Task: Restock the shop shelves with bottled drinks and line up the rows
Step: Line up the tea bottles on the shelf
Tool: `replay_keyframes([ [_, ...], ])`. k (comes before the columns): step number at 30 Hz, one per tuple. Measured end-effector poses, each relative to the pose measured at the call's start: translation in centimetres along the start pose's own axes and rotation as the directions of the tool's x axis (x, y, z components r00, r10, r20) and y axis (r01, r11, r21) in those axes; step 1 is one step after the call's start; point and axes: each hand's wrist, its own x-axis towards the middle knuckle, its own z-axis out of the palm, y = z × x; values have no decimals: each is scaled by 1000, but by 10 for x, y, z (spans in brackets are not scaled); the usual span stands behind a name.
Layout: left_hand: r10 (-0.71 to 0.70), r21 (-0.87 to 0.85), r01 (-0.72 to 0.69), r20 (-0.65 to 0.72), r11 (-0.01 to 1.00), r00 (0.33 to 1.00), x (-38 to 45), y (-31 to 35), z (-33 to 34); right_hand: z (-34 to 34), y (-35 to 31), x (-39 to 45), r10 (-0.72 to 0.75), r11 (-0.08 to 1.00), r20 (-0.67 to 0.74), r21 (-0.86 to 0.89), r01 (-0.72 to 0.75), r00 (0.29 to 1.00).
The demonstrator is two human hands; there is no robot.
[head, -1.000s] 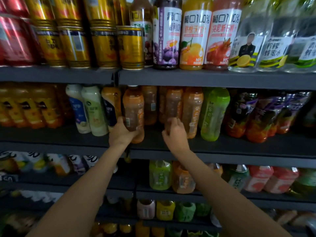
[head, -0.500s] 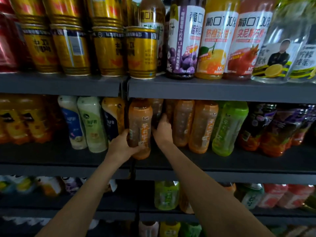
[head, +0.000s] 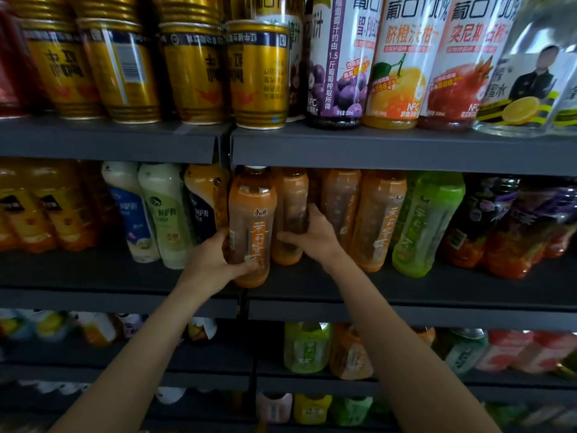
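Bottles of orange-brown tea fill the middle shelf (head: 406,285) at centre. The left hand (head: 215,260) wraps its grip around the nearest orange bottle (head: 253,220), which stands at the shelf's front edge just right of the upright divider, orange characters running down its label. The right hand (head: 315,235) has its grip curled on the second orange bottle (head: 290,210), set just behind and to the right of the first, the 2 nearly touching. Further right stand more orange bottles (head: 377,220), a green bottle (head: 427,223), then dark bottles with purple and red wrap (head: 512,226). Left of the divider are 3 milky bottles (head: 162,214) labelled in blue, green and dark navy, and blurred yellow bottles (head: 46,207) at far left.

On the top shelf (head: 390,148), gold cans (head: 259,73) stand stacked and upside down, beside tall juice bottles (head: 399,64) printed "100%" and "NFC", with grape, orange and pomegranate artwork; "1.5" is readable on the purple one. A clear lemon-water bottle (head: 530,73) sits at far right.

Compared with 0.5 s ago, the right hand has come forward from reaching behind the row and now grasps its bottle lower down, while the left hand keeps the same hold.
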Motion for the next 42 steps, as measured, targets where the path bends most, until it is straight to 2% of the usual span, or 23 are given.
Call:
replay_keyframes([
  [2,-7,9,7,12,1000,1000,2,-1,-1,-11,0,-7,49,993,135,98,-62,990],
  [3,-9,12,9,20,1000,1000,3,0,-2,-11,-1,-10,66,989,153,120,-85,986],
  [4,-9,18,9,27,1000,1000,3,0,-2,-8,-3,-13,74,990,120,114,-88,990],
  [8,-26,44,25,31,999,999,4,1,-3,17,-9,-16,-1,995,-205,-98,-19,979],
  [11,-28,36,28,21,999,999,4,1,-2,24,-8,-15,-76,985,-249,-171,34,966],
  [13,-31,39,30,20,999,999,3,2,-2,13,-6,-14,-65,995,-160,-90,51,985],
  [15,-32,50,31,25,998,999,4,4,-1,-5,-2,-14,-30,999,26,31,30,999],
  [17,-40,47,39,24,998,999,2,3,-2,-17,0,-12,-22,998,171,68,11,985],
  [19,-42,48,40,24,998,999,2,3,-2,-21,1,-13,-45,995,197,99,25,979],
  [23,-60,77,58,14,995,998,1,3,-1,-17,7,-17,-44,993,65,115,36,997],
  [24,-60,81,59,13,995,998,0,4,-1,-15,10,-18,-44,997,49,69,40,998],
  [26,-54,80,53,9,995,999,-1,4,-1,-6,13,-22,-74,989,-1,-128,74,997],
  [28,-41,71,41,0,997,999,-2,5,1,8,13,-28,-131,946,-146,-316,80,981],
  [30,-29,63,29,-12,998,1000,-3,6,2,23,10,-31,-127,930,-277,-366,17,952],
  [32,-20,61,21,-18,998,1000,-3,6,3,35,6,-26,-87,931,-342,-363,-46,936],
  [42,-4,72,5,-19,997,1000,0,2,3,45,0,7,40,905,-358,-382,-185,933],
])
